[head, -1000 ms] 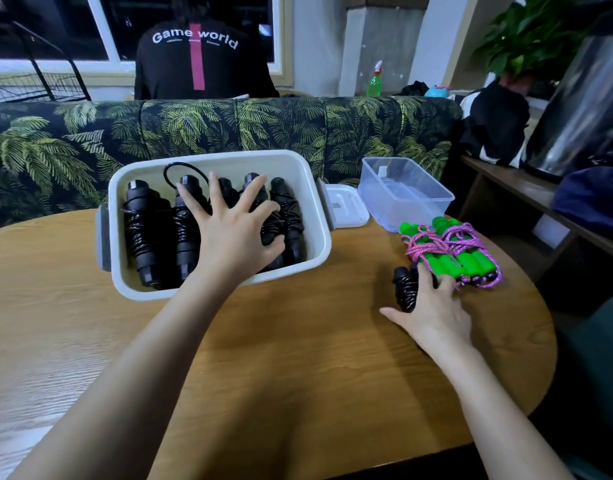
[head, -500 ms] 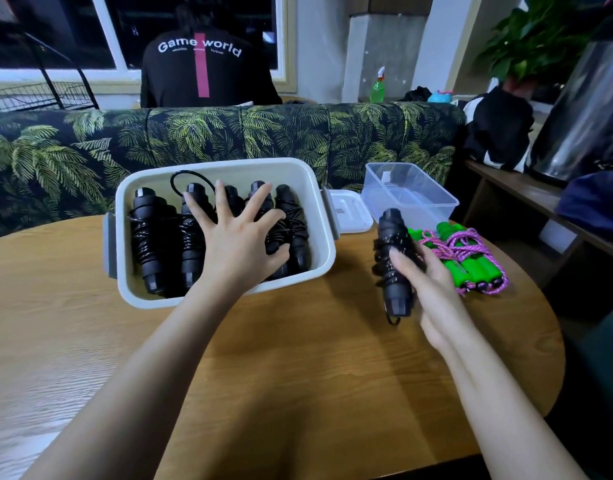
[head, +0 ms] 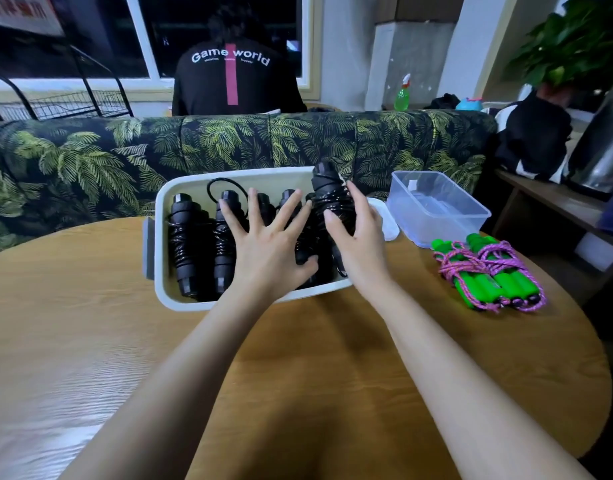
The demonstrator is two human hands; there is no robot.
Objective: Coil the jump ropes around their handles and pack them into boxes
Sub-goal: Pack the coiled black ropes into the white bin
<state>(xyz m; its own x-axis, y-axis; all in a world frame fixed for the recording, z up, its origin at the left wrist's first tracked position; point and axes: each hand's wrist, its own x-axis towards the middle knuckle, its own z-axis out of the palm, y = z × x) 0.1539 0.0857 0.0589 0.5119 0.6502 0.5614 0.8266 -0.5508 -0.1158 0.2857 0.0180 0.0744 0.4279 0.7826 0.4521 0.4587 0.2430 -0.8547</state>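
Observation:
A white box (head: 166, 202) stands on the round wooden table (head: 90, 341) and holds several black coiled jump ropes (head: 184, 244). My left hand (head: 267, 247) lies flat with spread fingers on the ropes inside the box. My right hand (head: 358, 244) grips another black coiled jump rope (head: 327, 192), held upright over the box's right end. Two green-handled ropes wound with pink cord (head: 488, 275) lie on the table to the right.
A clear plastic box (head: 436, 209) sits at the back right, with a white lid (head: 388, 226) partly hidden beside it. A leaf-patterned sofa back (head: 90, 161) runs behind the table. A person in a black shirt (head: 232, 81) sits beyond it, back turned.
My right hand has carried the black coiled rope from the table beside the green ropes leftward to over the white box. My left hand has stayed on the packed ropes.

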